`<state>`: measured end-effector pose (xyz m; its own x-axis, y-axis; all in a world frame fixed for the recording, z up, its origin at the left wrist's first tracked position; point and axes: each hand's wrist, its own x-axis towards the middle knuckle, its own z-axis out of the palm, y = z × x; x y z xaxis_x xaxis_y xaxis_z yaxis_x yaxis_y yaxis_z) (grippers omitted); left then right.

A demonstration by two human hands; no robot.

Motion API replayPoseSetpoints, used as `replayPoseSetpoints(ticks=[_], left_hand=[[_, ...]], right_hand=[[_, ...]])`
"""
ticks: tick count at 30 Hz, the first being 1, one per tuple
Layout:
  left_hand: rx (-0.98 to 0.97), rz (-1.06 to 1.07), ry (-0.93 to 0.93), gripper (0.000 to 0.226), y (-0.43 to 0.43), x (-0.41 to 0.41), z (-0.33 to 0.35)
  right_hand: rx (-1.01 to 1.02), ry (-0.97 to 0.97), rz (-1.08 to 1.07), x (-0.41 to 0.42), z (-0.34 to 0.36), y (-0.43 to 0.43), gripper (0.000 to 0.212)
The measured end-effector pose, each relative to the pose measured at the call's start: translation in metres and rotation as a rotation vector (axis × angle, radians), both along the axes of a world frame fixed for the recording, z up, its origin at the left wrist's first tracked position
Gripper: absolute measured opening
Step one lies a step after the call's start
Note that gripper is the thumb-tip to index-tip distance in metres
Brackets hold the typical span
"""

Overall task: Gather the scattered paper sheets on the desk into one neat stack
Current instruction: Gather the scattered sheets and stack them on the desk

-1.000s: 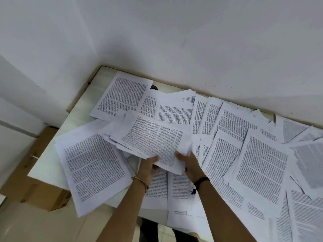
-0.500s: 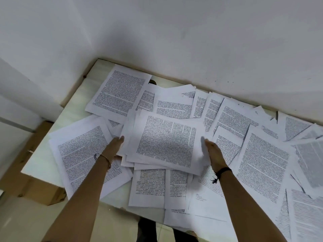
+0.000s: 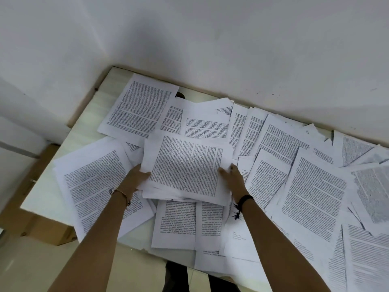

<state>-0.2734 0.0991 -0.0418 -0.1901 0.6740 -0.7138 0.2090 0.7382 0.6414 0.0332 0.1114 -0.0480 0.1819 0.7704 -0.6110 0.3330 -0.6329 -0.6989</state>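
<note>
Hold inspected. My left hand has the left edge of the bundle, with the thumb lying on the top page and the fingers hidden beneath the paper. My right hand takes the opposite edge the same way, thumb on top, the other fingers out of sight. Both are narrow pinches on paper alone. The bundle is near the middle of the desk, above other loose sheets; I cannot tell whether it rests on them or is lifted. Its near edge is uneven, with several corners stepping out below the top page. Risks, as I judge them: squaring the bundle against a surface covered in paper could drag the sheets beneath askew or fold a corner, and an edge pinch this light could let inner pages slide out. My left forearm crosses the large sheet, which overhangs the near desk edge and could be knocked off. Most of the paper is not yet collected.
</note>
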Motion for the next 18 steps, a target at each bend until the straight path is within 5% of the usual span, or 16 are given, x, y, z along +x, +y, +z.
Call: replayPoseSetpoints(ticks=[3,5,7,9,13,15,18], left_hand=[[0.222,0.462,-0.477,0.035,-0.021,0.004,0.008],[0.322,0.642,-0.805,0.055,-0.036,0.019,0.015],[0.298,0.661,-0.895,0.077,-0.042,0.041,0.017],[0.270,0.572,-0.835,0.082,-0.045,0.063,0.018],[0.242,0.498,-0.464,0.041,-0.051,0.060,0.000],[0.184,0.494,-0.428,0.043,-0.056,0.044,-0.009],[0.160,0.504,-0.332,0.052,-0.058,0.031,-0.013]], right_hand=[[-0.031,0.177,-0.274,-0.002,0.000,-0.008,0.033],[-0.059,0.323,-0.310,-0.015,0.004,-0.015,0.035],[-0.123,0.539,-0.264,-0.032,0.007,-0.027,0.037],[-0.215,0.681,-0.157,-0.046,0.014,-0.035,0.037],[-0.163,0.633,-0.014,-0.042,0.024,-0.025,0.042],[-0.048,0.424,-0.028,-0.031,0.023,-0.010,0.044],[0.049,-0.008,0.353,-0.031,0.025,0.006,0.047]])
